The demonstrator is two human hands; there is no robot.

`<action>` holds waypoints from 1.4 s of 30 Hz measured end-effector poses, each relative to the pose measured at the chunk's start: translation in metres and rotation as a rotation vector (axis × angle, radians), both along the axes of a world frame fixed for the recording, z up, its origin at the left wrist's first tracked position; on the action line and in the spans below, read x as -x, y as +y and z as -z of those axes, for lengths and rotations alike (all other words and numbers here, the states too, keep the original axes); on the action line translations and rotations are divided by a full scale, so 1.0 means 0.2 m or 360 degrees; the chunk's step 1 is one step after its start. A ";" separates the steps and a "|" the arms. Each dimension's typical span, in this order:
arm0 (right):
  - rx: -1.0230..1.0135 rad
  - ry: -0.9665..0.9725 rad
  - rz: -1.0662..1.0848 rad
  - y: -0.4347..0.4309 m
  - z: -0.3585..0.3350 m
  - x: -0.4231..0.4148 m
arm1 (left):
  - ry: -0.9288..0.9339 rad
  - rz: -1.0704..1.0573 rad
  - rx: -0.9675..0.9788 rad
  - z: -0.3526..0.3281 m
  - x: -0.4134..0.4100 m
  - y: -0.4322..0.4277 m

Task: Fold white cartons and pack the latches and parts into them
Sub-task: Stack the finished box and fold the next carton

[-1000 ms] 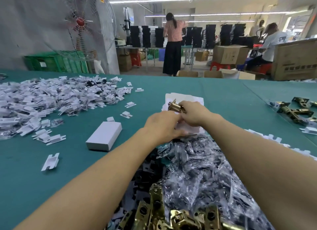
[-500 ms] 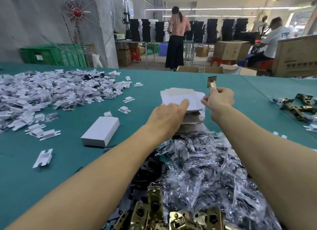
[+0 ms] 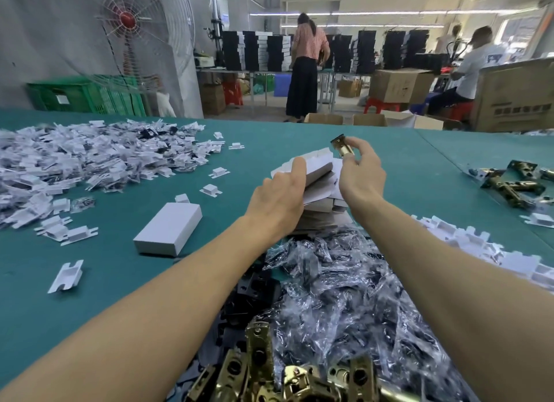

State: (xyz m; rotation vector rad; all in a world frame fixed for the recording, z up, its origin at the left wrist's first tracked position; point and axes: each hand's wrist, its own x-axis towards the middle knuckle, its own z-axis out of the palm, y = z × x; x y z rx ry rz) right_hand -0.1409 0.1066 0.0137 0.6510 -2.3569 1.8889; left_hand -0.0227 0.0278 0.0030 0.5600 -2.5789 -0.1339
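Note:
A stack of flat white cartons (image 3: 322, 202) lies mid-table on the green table (image 3: 419, 167). My left hand (image 3: 277, 200) grips the top flat carton (image 3: 314, 164) and lifts its far edge off the stack. My right hand (image 3: 361, 175) pinches a brass latch (image 3: 341, 146) just above and to the right of that carton. A folded, closed white carton (image 3: 169, 229) rests to the left. Close to me are clear bags of parts (image 3: 335, 287) and loose brass latches (image 3: 284, 374).
A big heap of small white inserts (image 3: 75, 161) covers the left of the table, with strays around it. More brass latches (image 3: 512, 182) and white inserts (image 3: 479, 245) lie to the right. A fan, green crates, cardboard boxes and two people are beyond the table.
My left hand has lifted the top flat carton off the stack. My right hand still holds the latch, which now sits tilted beside the carton. The camera tilted slightly.

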 end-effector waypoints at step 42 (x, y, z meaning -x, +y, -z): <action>-0.1044 0.0616 -0.0176 -0.09 0.10 -0.01 | 0.0973 -0.0230 -0.0685 -0.05 -0.06 -0.04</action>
